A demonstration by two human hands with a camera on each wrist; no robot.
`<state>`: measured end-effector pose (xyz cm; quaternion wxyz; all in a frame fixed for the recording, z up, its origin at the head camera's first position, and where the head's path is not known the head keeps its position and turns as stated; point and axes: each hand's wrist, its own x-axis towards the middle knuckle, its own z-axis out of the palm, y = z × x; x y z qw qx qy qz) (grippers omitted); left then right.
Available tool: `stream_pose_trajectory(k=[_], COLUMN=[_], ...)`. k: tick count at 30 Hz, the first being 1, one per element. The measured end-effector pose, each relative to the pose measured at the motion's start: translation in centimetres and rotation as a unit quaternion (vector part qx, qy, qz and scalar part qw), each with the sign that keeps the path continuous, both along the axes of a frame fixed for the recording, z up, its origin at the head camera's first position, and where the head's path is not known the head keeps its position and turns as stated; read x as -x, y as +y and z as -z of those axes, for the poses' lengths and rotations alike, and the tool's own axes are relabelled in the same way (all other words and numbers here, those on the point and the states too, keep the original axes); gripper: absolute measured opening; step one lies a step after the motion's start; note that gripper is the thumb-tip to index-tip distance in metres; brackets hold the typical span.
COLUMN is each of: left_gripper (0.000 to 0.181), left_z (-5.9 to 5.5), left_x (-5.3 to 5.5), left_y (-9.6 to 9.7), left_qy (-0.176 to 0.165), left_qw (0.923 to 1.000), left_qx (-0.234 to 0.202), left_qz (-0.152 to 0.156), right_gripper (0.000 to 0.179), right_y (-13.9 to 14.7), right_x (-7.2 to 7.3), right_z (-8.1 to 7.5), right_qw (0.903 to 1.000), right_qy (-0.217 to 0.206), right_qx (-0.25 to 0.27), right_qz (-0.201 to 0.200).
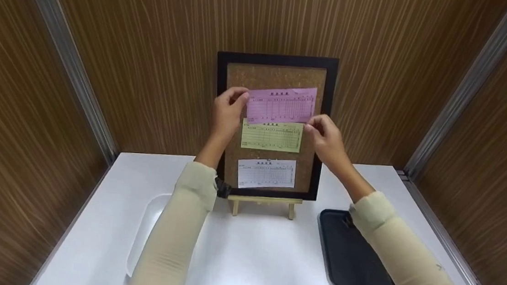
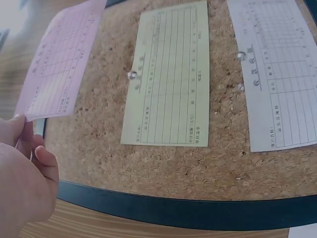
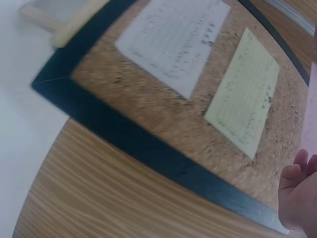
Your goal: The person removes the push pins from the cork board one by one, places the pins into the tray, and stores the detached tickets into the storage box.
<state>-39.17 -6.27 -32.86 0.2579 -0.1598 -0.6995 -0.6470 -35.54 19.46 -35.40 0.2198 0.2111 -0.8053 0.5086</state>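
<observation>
A pink printed receipt slip (image 1: 280, 104) is held in front of the upper part of a cork board (image 1: 275, 75), tilted with its right end higher. My left hand (image 1: 228, 113) pinches its left edge near the upper corner; in the left wrist view the slip stands off the cork. At the slip's lower right corner, my right hand (image 1: 328, 140) pinches with thumb and fingertips. Below it a yellow-green slip (image 1: 272, 137) is fixed by a clear pushpin (image 2: 132, 75). Lower still hangs a white slip (image 1: 266, 175), also with a clear pushpin (image 2: 241, 56).
The black-framed board leans on a small wooden easel (image 1: 291, 210) on a white table (image 1: 252, 262). A black tray (image 1: 353, 257) lies at the right, partly under my right sleeve. A white tray (image 1: 145, 225) is partly hidden by my left sleeve. Wood-grain panels (image 1: 152, 37) enclose the table.
</observation>
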Motion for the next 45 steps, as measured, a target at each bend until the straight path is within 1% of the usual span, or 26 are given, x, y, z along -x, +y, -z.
stream_pose_trajectory(k=[3, 4, 8, 11, 14, 18, 20, 25, 27, 31, 33, 37, 42, 45], left_gripper=[0.018, 0.018, 0.018, 0.018, 0.019, 0.02, 0.019, 0.018, 0.017, 0.015, 0.015, 0.017, 0.022, 0.025], left_z=[0.6, 0.8, 1.7, 2.6, 3.6, 5.1, 5.8, 7.3, 7.8, 9.0, 9.6, 11.0, 12.4, 12.9], left_x=[-1.1, -1.4, -2.8, -3.7, -4.6, -5.5, -6.0, -7.6, -8.2, -9.4, -10.0, -11.1, -12.7, -13.8], left_y=[-0.2, -0.2, -0.8, -1.4, -2.1, -3.2, -3.7, -4.8, -5.3, -6.3, -6.8, -8.1, -9.9, -11.0], left_qy=[0.009, 0.008, 0.014, 0.007, -0.006, -0.023, -0.033, -0.054, -0.054, -0.057, -0.061, -0.079, -0.119, -0.146], left_qw=[0.9999, 0.9998, 0.9995, 0.9997, 0.9998, 0.9997, 0.9994, 0.9981, 0.9977, 0.9963, 0.9959, 0.994, 0.988, 0.9831], left_qx=[-0.009, -0.012, -0.021, -0.019, -0.014, -0.008, -0.006, -0.002, 0.001, 0.009, 0.002, -0.019, -0.028, -0.029], left_qz=[0.01, 0.012, 0.019, 0.015, 0.01, 0.007, 0.0, -0.029, -0.04, -0.064, -0.068, -0.073, -0.093, -0.107], right_gripper=[0.013, 0.012, 0.01, 0.008, 0.006, 0.005, 0.005, 0.006, 0.006, 0.005, 0.006, 0.005, 0.006, 0.007], right_y=[0.5, 0.8, 1.7, 2.1, 2.3, 2.4, 2.6, 3.8, 4.5, 5.5, 5.9, 6.6, 7.3, 7.7], right_x=[-2.2, -2.8, -4.1, -5.0, -5.7, -6.5, -6.7, -6.4, -6.4, -7.2, -7.7, -8.6, -10.2, -11.2], right_z=[0.1, 0.3, 1.4, 2.3, 3.2, 4.5, 5.4, 8.7, 9.7, 10.9, 11.4, 12.8, 14.4, 15.3], right_qw=[0.9999, 0.9999, 0.9999, 0.9997, 0.9993, 0.9985, 0.998, 0.9971, 0.997, 0.9966, 0.9964, 0.9964, 0.992, 0.9887], right_qy=[-0.013, -0.012, -0.01, -0.011, -0.012, -0.023, -0.031, -0.04, -0.04, -0.044, -0.048, -0.055, -0.092, -0.112], right_qx=[0.002, 0.003, 0.008, 0.021, 0.033, 0.047, 0.053, 0.063, 0.066, 0.07, 0.07, 0.065, 0.085, 0.098], right_qz=[-0.001, -0.002, 0.004, 0.01, 0.016, 0.018, 0.016, 0.014, 0.011, 0.004, 0.001, 0.006, 0.013, 0.022])
